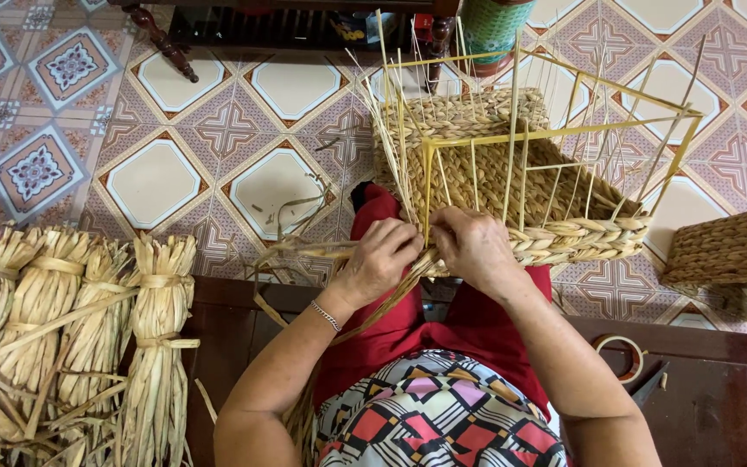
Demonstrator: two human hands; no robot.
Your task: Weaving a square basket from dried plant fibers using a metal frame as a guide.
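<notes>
A half-woven basket [512,173] rests on my lap over red trousers, its yellow wire frame [564,130] standing up above a woven straw base and a braided lower wall. My left hand [379,257] pinches loose dried straw strands [304,251] at the basket's near corner. My right hand [475,248] grips the braided weave right beside that corner upright. Both hands touch the basket, close together. Thin straw spokes stick up along the frame.
Bundles of dried straw [71,320] lie tied at the left on a dark wooden bench [235,311]. A finished woven basket [728,255] sits at the right. A roll of tape [622,355] lies on the bench. Patterned floor tiles and furniture legs lie beyond.
</notes>
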